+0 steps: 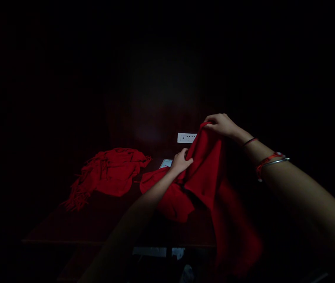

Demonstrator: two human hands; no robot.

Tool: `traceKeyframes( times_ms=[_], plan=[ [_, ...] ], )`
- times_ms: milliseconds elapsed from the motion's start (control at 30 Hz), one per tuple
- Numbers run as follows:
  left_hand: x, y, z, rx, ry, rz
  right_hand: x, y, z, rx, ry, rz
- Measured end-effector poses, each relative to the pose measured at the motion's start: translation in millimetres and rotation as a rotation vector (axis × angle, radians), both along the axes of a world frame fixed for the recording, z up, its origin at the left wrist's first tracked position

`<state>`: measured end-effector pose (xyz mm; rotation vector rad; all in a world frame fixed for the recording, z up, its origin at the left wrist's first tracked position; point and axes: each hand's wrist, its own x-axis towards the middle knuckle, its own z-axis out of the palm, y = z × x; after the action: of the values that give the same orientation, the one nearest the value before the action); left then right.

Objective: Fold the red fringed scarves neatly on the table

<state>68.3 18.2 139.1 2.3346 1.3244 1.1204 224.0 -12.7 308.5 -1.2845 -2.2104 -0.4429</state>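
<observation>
A piece of red cloth (pixel 207 165) hangs from my right hand (pixel 222 124), whose fingers pinch its upper edge. The cloth's lower end drops past the table's front edge and is blurred. My left hand (pixel 181 161) is lower and to the left, at the cloth's left edge, with thumb and fingers closed around that edge. Below my left hand, more red cloth (pixel 174 202) lies on the table; whether it belongs to the held piece I cannot tell. Bracelets and a metal bangle circle my right forearm.
On the left of the dark table (pixel 67 232) lies a heap of red cloth (pixel 114 173) with stringy ends. A white, partly hidden flat item (pixel 165 163) sits behind my left hand. On the wall is a white socket panel (pixel 186 138). The surroundings are very dark.
</observation>
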Motion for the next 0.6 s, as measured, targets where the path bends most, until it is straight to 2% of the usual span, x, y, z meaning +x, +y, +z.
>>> traceKeyframes(
  times_ms=[67, 133, 233, 300, 333, 400, 467, 533, 600],
  plan=[
    [-14.0, 1.0, -2.3, 0.044, 0.164, 0.149, 9.3, -2.6, 2.4, 0.036, 0.010, -0.030],
    [-42.2, 6.3, -6.3, 0.033, 0.305, 0.328, 20.4, -6.0, 5.0, 0.078, 0.037, -0.065],
    [-103.1, 20.3, -7.6, -0.035, 0.400, 0.566, 38.8, -10.0, 8.8, 0.180, 0.156, -0.134],
    [-146.8, 28.6, 3.0, -0.080, 0.409, 0.732, 50.8, -8.6, 9.8, 0.259, 0.264, -0.179],
    [-167.4, 31.0, 13.6, -0.052, 0.406, 0.798, 56.1, -6.4, 9.8, 0.301, 0.315, -0.198],
    [-204.6, 31.5, 46.5, -0.009, 0.399, 0.920, 64.6, 0.0, 10.3, 0.388, 0.398, -0.237],
    [-237.9, 27.6, 91.6, 0.063, 0.378, 1.005, 69.8, 6.4, 13.6, 0.471, 0.457, -0.303],
    [-270.7, 22.1, 139.6, 0.037, 0.296, 1.081, 72.9, 11.7, 19.8, 0.545, 0.491, -0.393],
    [-303.4, 17.4, 177.2, 0.019, 0.231, 1.144, 76.3, 16.9, 24.9, 0.597, 0.513, -0.492]
  ],
)
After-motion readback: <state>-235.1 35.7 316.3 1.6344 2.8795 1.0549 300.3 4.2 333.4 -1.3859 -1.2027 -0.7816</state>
